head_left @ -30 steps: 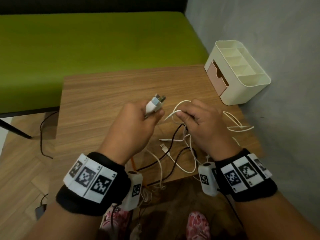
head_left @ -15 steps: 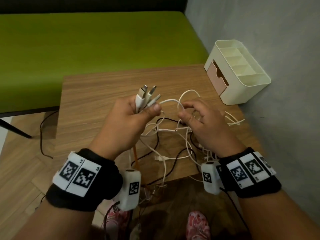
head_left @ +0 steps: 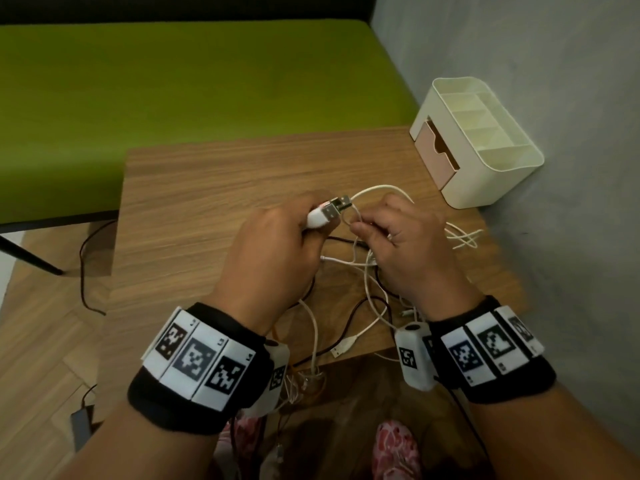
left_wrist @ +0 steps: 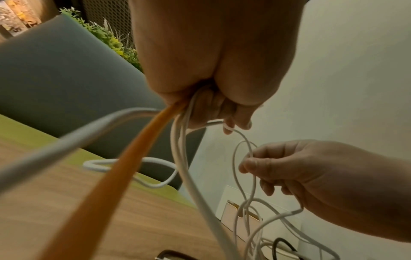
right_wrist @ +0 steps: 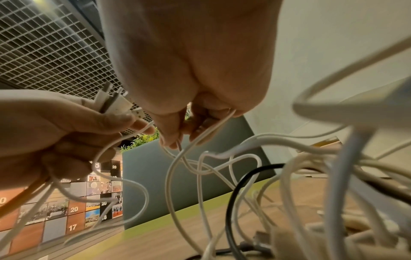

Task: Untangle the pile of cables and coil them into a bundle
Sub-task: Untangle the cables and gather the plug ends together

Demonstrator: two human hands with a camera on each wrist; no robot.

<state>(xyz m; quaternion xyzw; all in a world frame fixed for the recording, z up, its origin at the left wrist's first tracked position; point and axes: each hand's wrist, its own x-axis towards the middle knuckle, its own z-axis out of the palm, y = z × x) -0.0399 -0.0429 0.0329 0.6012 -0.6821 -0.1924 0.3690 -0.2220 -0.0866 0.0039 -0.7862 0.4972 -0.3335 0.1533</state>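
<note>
Cream desk organiser (head_left: 485,147) w/ pink drawer, far-right beyond fingers, on wooden table (head_left: 214,188) at grey wall (head_left: 519,46). Green bench (head_left: 173,74) ahead of fingertips. Thin black cord (head_left: 85,271) on floor, left.

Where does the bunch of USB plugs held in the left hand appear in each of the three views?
Head: USB plugs at centre, sticking out of the left hand.
Left wrist: not in it; the fist hides them, only cables hang below.
Right wrist: plugs at middle left, above the fingers.
Shared landmark: the thin white cable pinched by the right hand.
</note>
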